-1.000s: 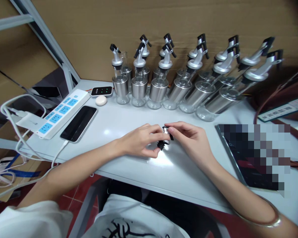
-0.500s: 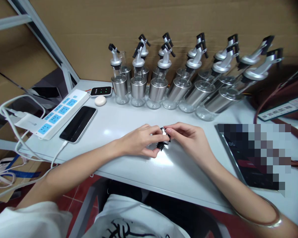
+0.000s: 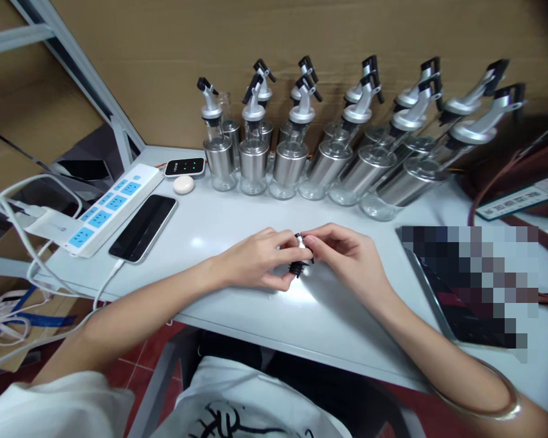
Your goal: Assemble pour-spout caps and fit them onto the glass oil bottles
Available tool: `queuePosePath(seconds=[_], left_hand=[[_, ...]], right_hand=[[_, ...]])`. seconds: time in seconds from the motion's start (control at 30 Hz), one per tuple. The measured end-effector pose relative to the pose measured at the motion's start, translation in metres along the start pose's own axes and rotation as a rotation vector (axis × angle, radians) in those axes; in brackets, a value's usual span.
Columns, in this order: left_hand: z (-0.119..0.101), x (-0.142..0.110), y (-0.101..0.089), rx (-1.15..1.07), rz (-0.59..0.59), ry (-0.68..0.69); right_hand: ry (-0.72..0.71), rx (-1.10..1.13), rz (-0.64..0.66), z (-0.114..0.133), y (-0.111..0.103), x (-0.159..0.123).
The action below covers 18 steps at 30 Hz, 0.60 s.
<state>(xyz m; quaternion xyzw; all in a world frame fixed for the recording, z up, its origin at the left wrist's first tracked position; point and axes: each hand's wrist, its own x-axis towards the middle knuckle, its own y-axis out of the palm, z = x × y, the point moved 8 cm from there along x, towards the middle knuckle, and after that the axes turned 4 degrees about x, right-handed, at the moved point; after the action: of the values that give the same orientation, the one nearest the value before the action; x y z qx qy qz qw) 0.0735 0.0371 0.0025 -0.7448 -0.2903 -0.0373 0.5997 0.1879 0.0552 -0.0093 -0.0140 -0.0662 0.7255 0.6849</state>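
My left hand [image 3: 269, 258] is closed around a small silver pourer spout [image 3: 298, 267] with a black ribbed stopper. My right hand [image 3: 344, 249] pinches the spout's upper right side between thumb and fingertips. Fingers from both hands cover much of the spout. Both hands are low over the tabletop, in front of the row of bottles. Each bottle, such as this glass one with a steel sleeve [image 3: 290, 161], stands upright; nearly all carry a silver pourer with a black flip cap.
On the left of the white table [image 3: 237, 310] are a power strip [image 3: 114, 210], a phone [image 3: 144, 228] on a cable, a round white case [image 3: 183, 184] and a small black display [image 3: 185, 167]. A tablet [image 3: 456, 292] lies to the right, beside a brown bag [image 3: 520, 158].
Both hands keep the same hold on the pourer spout. The whole view has shifted very slightly; nothing on the table has visibly moved.
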Motion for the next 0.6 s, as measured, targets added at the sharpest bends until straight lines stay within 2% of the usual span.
queuePosePath(seconds=[0.2, 0.6], left_hand=[[-0.0053, 0.0016, -0.0023, 0.042, 0.011, 0.025], [-0.0032, -0.0001, 0.002, 0.053, 0.062, 0.041]], right_hand=[[-0.002, -0.017, -0.014, -0.0019, -0.0005, -0.0002], [-0.004, -0.045, 0.049, -0.0045, 0.0056, 0.0002]])
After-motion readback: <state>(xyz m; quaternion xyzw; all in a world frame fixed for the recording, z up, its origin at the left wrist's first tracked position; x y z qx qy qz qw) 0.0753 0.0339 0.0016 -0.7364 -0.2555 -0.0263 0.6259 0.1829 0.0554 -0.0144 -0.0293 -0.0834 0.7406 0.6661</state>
